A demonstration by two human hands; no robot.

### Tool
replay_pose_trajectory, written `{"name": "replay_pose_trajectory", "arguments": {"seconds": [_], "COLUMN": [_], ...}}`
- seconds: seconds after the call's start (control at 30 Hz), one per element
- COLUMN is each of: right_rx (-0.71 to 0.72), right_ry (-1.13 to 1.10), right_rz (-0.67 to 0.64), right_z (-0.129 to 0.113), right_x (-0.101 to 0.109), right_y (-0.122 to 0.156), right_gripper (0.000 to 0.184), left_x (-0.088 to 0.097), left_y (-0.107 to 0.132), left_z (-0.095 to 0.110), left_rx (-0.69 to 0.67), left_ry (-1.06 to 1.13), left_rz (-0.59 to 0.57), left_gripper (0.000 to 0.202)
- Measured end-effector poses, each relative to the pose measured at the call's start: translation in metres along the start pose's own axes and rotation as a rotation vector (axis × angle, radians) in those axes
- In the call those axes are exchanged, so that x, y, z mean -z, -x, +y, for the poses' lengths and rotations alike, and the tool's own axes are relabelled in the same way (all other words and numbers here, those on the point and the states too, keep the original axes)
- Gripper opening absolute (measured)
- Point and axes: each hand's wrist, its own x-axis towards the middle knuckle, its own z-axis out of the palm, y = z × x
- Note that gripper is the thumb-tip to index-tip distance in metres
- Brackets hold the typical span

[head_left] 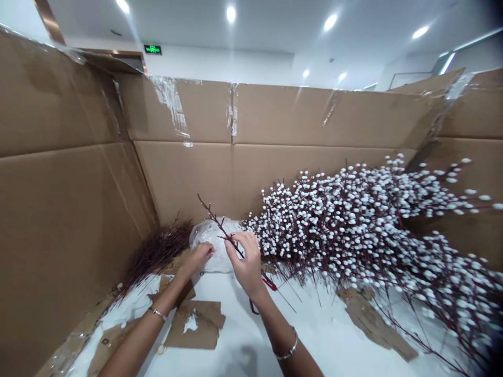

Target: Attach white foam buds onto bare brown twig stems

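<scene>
My right hand (247, 262) pinches a bare brown twig (215, 219) between thumb and fingers. The twig slants up to the left and has short side stubs. Just left of it, my left hand (202, 255) is closed with its fingers curled at a clear plastic bag (212, 233) that has white contents. Whatever those fingers hold is too small or hidden to make out. To the right lies a big heap of twigs with white buds (334, 225). A bundle of bare dark twigs (161, 248) rests on the left.
Tall cardboard walls (184, 173) surround the white work surface (239, 351) at the back and sides. Behind my right wrist lies a red-handled tool (269, 281), partly covered. Torn cardboard pieces (204, 335) lie in front, and another cardboard scrap (373, 319) is at the right.
</scene>
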Motion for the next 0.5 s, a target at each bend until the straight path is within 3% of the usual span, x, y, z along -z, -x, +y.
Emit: {"name": "replay_pose_trajectory", "arguments": {"seconds": [0.1,0.23,0.33,0.37,0.5], "right_rx": [-0.110,-0.297,-0.394,-0.416,-0.474], "right_ry": [-0.148,-0.386,-0.484,-0.507,-0.577], "right_rz": [-0.018,-0.077,-0.104,-0.109,-0.118], "right_z": [0.002,0.002,0.000,-0.001,0.000], "right_x": [-0.001,-0.003,-0.005,-0.005,-0.007], "right_y": [-0.001,-0.003,-0.003,-0.003,-0.001], "right_gripper": [0.008,0.012,0.014,0.015,0.015], "left_x": [0.018,0.050,0.070,0.075,0.084], "left_y": [0.001,0.006,0.017,0.022,0.036], "left_z": [0.015,0.051,0.089,0.102,0.137], "left_rx": [0.016,0.060,0.069,0.092,0.120], "left_ry": [0.118,0.314,0.477,0.639,0.990], "left_rz": [0.109,0.289,0.345,0.375,0.387], "left_gripper": [0.013,0.024,0.034,0.034,0.031]}}
